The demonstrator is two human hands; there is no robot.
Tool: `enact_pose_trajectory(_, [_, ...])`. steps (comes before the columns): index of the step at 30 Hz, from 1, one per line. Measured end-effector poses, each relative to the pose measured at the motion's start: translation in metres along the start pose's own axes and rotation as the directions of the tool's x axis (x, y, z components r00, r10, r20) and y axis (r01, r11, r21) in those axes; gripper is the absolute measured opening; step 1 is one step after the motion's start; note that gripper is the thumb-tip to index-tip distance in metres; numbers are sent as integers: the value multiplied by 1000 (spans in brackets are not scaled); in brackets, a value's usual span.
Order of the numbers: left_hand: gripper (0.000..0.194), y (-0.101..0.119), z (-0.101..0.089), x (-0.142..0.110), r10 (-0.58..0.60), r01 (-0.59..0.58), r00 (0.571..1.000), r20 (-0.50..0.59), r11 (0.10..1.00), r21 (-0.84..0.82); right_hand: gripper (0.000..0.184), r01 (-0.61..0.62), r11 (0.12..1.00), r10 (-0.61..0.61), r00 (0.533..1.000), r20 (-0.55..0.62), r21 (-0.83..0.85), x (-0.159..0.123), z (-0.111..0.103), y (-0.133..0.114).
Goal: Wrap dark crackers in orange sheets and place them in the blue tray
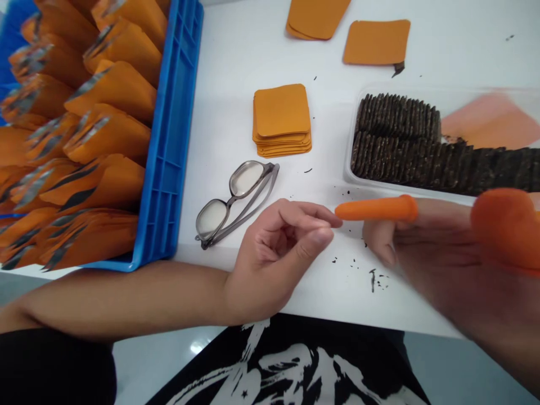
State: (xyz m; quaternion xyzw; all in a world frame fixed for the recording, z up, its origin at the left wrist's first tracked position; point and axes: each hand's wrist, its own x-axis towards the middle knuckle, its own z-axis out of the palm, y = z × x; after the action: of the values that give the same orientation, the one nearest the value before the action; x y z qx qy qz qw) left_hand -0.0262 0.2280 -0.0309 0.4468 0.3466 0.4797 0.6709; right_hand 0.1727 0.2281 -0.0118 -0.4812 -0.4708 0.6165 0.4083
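Left hand (270, 267): left of tub (379, 185), fingertips together
Right hand (439, 259): before tub, fingers apart
Finger cover (371, 210): likely light, stretchy; best gripped by rolled rim

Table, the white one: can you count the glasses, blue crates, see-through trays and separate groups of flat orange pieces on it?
Glasses: 1
Blue crate: 1
See-through tray: 1
Orange groups: 3 (neat stack, top-edge pile, lone piece)
Total: 6

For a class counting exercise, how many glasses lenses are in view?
2: the lower-left lens and the upper-right lens, both in the glasses on the white table.
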Motion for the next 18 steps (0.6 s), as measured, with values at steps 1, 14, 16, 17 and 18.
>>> enact_pose_trajectory(1, [13,1,1,0,-18,18,1000,8,1000,-1,67,-7,999,5,999,32,42,2,1,-2])
enact_pose_trajectory(14, [22,-7,0,-4,-43,42,999,-6,994,-100,82,-153,987,119,896,428,45,11,1,-2])
enact_pose_trajectory(16, [32,-7,1,-5,-41,40,999,-5,996,-82,83,-146,987,106,896,431,62,10,1,-1])
enact_pose_trajectory(17, [41,-6,1,-6,-47,47,999,-8,997,-62,83,-144,986,94,891,444,79,9,0,1])
enact_pose_trajectory(18, [50,-6,2,-6,-57,57,998,-9,998,-40,82,-139,985,78,882,465,98,7,0,3])
